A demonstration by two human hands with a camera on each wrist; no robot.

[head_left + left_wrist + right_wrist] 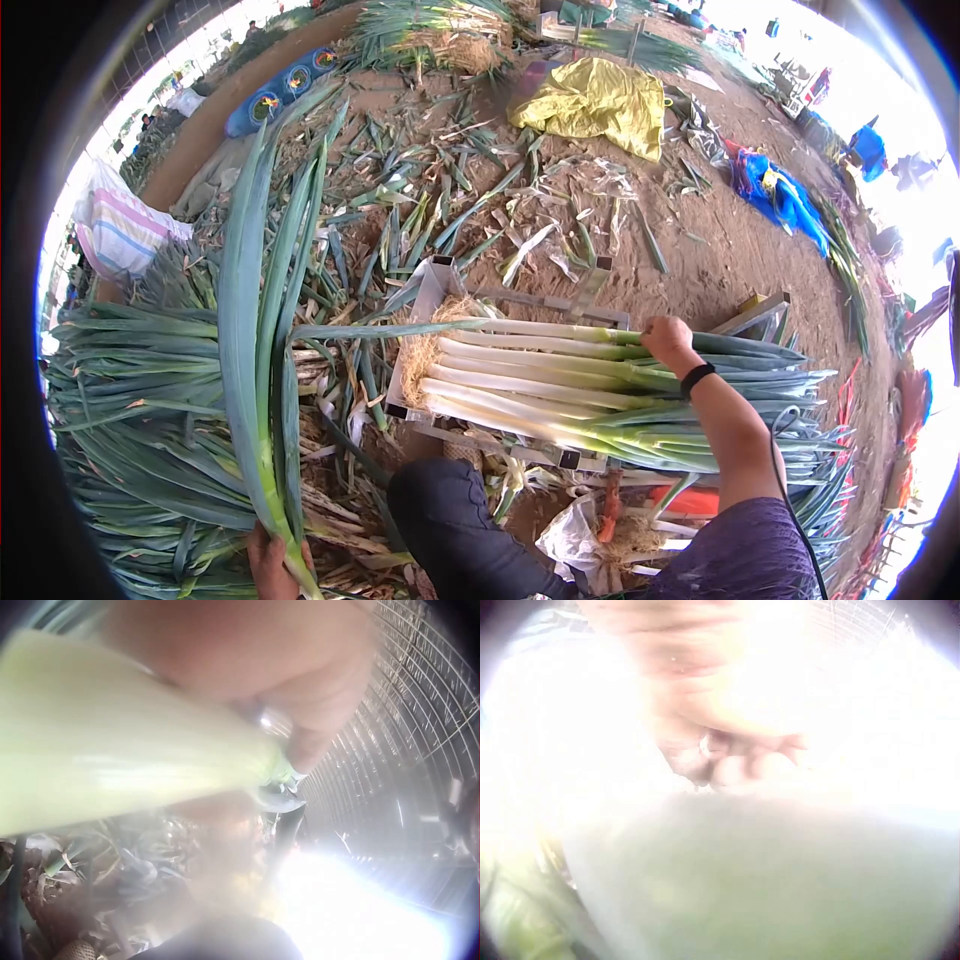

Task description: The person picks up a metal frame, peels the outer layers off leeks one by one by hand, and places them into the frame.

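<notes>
In the head view my left hand grips the lower stalk of a leek, whose long leaves reach up and away. The left wrist view shows my fingers round the pale stalk. A row of leeks lies on a metal frame, roots on the left and leaves on the right. My right hand, fingers curled, holds the farthest leek of this row at its green part. Glare and a blurred pale green surface hide much of the right wrist view around that hand.
A big heap of leeks lies at the left. Loose leaves litter the soil beyond the frame. Farther off are a yellow sheet and a blue bag. My dark-clad leg is beside the frame's near side.
</notes>
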